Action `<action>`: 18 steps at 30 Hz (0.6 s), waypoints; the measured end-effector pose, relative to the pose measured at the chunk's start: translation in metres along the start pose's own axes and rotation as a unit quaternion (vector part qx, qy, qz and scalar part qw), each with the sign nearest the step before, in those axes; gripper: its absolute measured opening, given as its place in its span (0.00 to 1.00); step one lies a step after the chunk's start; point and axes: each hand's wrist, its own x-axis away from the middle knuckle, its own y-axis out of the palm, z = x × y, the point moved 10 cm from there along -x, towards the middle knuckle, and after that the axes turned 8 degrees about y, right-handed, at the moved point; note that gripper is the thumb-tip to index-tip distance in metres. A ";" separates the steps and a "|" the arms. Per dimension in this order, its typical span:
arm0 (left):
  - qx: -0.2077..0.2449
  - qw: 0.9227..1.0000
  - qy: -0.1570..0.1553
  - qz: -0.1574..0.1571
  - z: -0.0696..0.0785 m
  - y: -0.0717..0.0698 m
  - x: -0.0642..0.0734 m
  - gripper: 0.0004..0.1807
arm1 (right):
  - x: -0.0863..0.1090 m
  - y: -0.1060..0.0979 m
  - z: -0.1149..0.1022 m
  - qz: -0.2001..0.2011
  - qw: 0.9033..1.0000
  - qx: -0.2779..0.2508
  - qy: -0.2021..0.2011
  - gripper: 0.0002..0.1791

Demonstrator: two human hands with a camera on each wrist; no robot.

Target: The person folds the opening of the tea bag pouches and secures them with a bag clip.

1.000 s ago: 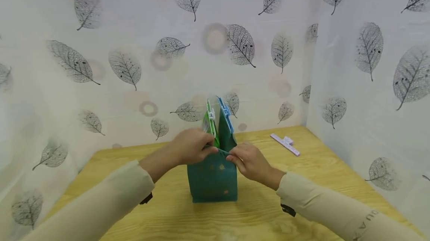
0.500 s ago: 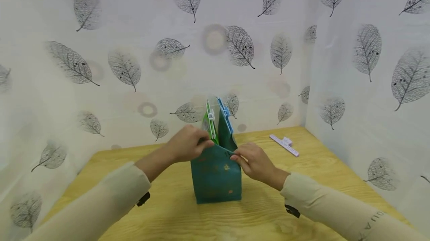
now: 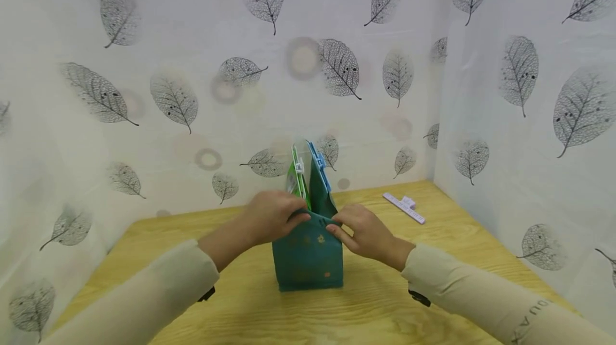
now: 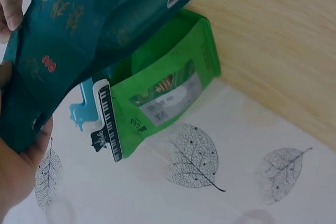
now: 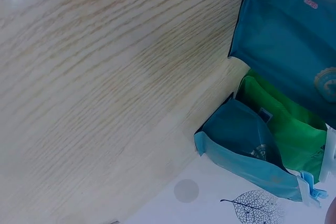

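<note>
A teal pouch bag (image 3: 308, 262) stands upright on the table in front of me, gold print on its face. My left hand (image 3: 274, 217) pinches the left end of its top edge; in the left wrist view the thumb of the left hand (image 4: 16, 174) lies along that edge. At the right end, my right hand (image 3: 368, 232) holds the edge between thumb and fingers. Close behind stand a green bag (image 4: 168, 87) with a black-and-white sealing clip (image 4: 108, 121) and a second teal bag (image 5: 239, 135) topped by a blue sealing clip (image 3: 320, 160).
A pale purple sealing clip (image 3: 404, 207) lies toward the back right of the wooden table (image 3: 231, 291). White curtains (image 3: 192, 24) printed with leaves hang around the table's back and sides.
The front teal bag has shifted slightly right. Its left top corner rose with my left hand, then came down again. Both hands have kept hold of the top edge.
</note>
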 end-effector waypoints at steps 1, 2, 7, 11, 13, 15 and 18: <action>-0.004 1.000 0.002 0.005 0.002 -0.001 0.000 0.10 | 0.000 0.000 -0.001 0.004 1.000 0.003 -0.003 0.15; -0.008 1.000 0.004 0.009 0.003 -0.001 0.000 0.10 | 0.000 0.000 -0.001 0.007 1.000 0.005 -0.005 0.15; -0.019 1.000 -0.001 0.016 0.004 0.001 -0.002 0.10 | -0.001 -0.002 -0.004 0.019 0.999 0.021 -0.015 0.15; -0.031 0.999 -0.014 0.009 0.001 0.005 -0.003 0.11 | -0.003 -0.002 -0.007 0.020 0.999 0.036 -0.020 0.16; -0.030 0.999 -0.023 0.006 0.000 0.006 -0.002 0.12 | -0.005 -0.002 -0.009 0.018 0.999 0.040 -0.025 0.16; -0.030 0.999 -0.029 0.007 -0.002 0.006 -0.001 0.12 | -0.005 -0.004 -0.008 0.016 0.999 0.031 -0.030 0.14; -0.020 0.999 -0.031 0.007 -0.003 0.007 -0.002 0.11 | -0.003 -0.008 -0.001 0.012 0.999 0.014 -0.029 0.14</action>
